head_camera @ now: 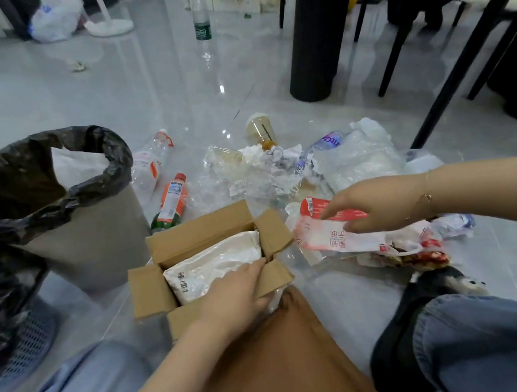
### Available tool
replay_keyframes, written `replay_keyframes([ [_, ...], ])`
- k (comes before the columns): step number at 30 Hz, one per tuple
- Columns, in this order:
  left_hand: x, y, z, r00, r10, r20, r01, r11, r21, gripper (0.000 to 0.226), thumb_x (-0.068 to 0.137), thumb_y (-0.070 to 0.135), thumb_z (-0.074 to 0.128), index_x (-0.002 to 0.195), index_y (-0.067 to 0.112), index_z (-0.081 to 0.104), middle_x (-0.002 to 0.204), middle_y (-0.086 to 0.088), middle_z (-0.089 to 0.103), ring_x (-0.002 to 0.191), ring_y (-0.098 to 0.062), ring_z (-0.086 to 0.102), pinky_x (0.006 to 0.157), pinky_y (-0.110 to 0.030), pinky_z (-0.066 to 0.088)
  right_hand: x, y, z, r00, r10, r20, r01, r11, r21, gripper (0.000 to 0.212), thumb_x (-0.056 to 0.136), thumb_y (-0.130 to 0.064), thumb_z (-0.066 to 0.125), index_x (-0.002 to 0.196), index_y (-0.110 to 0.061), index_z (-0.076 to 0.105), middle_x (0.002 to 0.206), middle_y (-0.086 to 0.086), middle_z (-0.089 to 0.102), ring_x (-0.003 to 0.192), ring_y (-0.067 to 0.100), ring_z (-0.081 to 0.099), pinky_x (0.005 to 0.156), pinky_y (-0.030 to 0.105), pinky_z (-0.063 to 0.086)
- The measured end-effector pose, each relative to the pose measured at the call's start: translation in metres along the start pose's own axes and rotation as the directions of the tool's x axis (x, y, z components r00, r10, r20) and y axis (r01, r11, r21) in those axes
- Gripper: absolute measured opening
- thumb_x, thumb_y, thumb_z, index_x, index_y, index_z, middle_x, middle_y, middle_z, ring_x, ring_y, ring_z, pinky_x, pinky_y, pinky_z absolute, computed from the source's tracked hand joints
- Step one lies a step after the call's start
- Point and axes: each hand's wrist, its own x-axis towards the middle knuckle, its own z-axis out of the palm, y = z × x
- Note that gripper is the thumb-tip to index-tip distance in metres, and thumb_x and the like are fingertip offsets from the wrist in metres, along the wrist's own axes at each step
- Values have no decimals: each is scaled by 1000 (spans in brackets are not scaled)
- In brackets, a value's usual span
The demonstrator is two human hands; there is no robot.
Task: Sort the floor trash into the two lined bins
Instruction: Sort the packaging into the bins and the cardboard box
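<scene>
1. Your left hand point(241, 294) curls over the near flap of the open cardboard box point(208, 260), fingers gripping its edge; the box sits on the floor between your knees and the bins.
2. Your right hand point(375, 203) pinches the pink-and-white plastic wrapper point(340, 237), thumb under, fingers on top; the wrapper lies just right of the box, atop more crumpled packets.
3. Inside the box: one white plastic mailer point(214, 266), glossy, wrinkled, with a barcode label.
4. Two bins at left. The grey bin point(96, 240) is round with a black liner point(45, 170) folded over its rim and something white inside. The second bin point(27, 344) has a mesh wall, mostly draped in black liner.
5. Bottles counted: one clear crushed bottle point(152, 159), one orange-labelled bottle point(172, 202) lying beside the grey bin, one upright clear bottle point(200, 15) far off.
6. One lidded drink cup point(261, 130) on its side, behind a heap of clear film and crumpled paper point(263, 168).
</scene>
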Motion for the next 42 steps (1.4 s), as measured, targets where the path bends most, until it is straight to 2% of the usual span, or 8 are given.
replay_keyframes([
  [10, 27, 35, -23, 946, -25, -322, -28, 986, -162, 73, 85, 32, 70, 146, 22, 33, 143, 5, 42, 127, -14, 43, 101, -19, 36, 16, 55, 50, 965, 235, -113, -251, 956, -154, 40, 91, -34, 49, 130, -24, 49, 115, 1, 56, 105, 21, 55, 69, 29, 43],
  [14, 58, 89, -32, 908, 45, -416, -231, 883, -409, 58, 86, 17, 68, 137, 31, 43, 110, 29, 46, 103, 14, 45, 83, 0, 34, 16, 89, 71, 897, 356, -262, -349, 934, 72, 40, 90, -39, 53, 125, -21, 53, 120, 2, 54, 109, 21, 52, 85, 36, 49],
  [19, 125, 97, -11, 978, -117, -175, 33, 905, -424, 77, 79, 18, 74, 144, 19, 33, 124, -2, 56, 116, -22, 55, 93, -31, 46, 23, 99, 102, 839, 414, -354, -342, 906, 249, 46, 88, -39, 56, 129, -21, 50, 125, 1, 53, 114, 21, 48, 90, 36, 45],
  [23, 136, 89, -3, 935, -149, -322, 22, 930, -368, 37, 87, 10, 63, 121, 23, 61, 99, 7, 66, 86, -13, 61, 66, -21, 42, 32, 93, 115, 802, 415, -430, -272, 894, 356, 52, 87, -38, 59, 135, -20, 47, 131, -1, 51, 119, 20, 46, 99, 33, 39],
  [27, 128, 90, -21, 940, 14, -341, -191, 850, -491, 32, 86, 4, 65, 104, 30, 69, 95, 15, 69, 88, 2, 64, 82, -18, 50, 32, 85, 117, 769, 415, -486, -254, 896, 364, 67, 85, -43, 62, 143, -22, 36, 141, -1, 46, 128, 19, 42, 109, 34, 30],
  [31, 107, 103, -52, 898, 172, -405, -389, 742, -546, 31, 85, 0, 67, 96, 29, 70, 93, 19, 69, 87, 7, 63, 78, -8, 47, 23, 73, 110, 724, 523, -449, -252, 808, 533, 38, 85, -40, 64, 119, -25, 58, 104, -4, 68, 91, 17, 63, 72, 29, 46],
  [37, 98, 111, -64, 772, 40, -634, -423, 778, -465, 60, 82, 25, 75, 131, 39, 43, 128, 13, 45, 123, -5, 44, 102, -19, 35, 12, 64, 103, 555, 742, -376, 268, 269, 925, 7, 84, -16, 70, 83, -9, 71, 74, 9, 72, 68, 23, 69, 68, 38, 57],
  [42, 90, 112, -30, 996, -90, -15, 30, 470, -882, 62, 79, 51, 69, 132, 32, 43, 127, 5, 60, 107, -8, 61, 96, -36, 50, 14, 55, 106, 678, 728, -103, 426, -274, 862, 15, 84, -8, 69, 98, -3, 67, 90, 16, 74, 76, 26, 71, 70, 34, 60],
])
